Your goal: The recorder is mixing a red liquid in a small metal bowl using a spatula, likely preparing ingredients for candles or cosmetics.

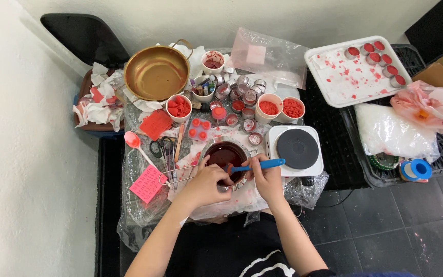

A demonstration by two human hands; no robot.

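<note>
While the small metal pot [225, 155] of dark red liquid sits at the near edge of the table [139, 205], just left of the white hot plate [297, 149], both hands work at its rim. The left hand [205, 183] curls its fingers around the pot's near left side, closed on the rim. The right hand [266, 178] has its fingers shut around a blue-handled tool [257, 165], whose tip reaches into the liquid. Scissors [159, 147] and a pink spoon [134, 142] lie to the left on the plastic sheet. Beyond the pot stand small round tins [242, 97], cups of red pieces [281, 108] and a brass bowl [156, 73]. Well to the right, a white tray [334, 77] carries more filled tins.
</note>
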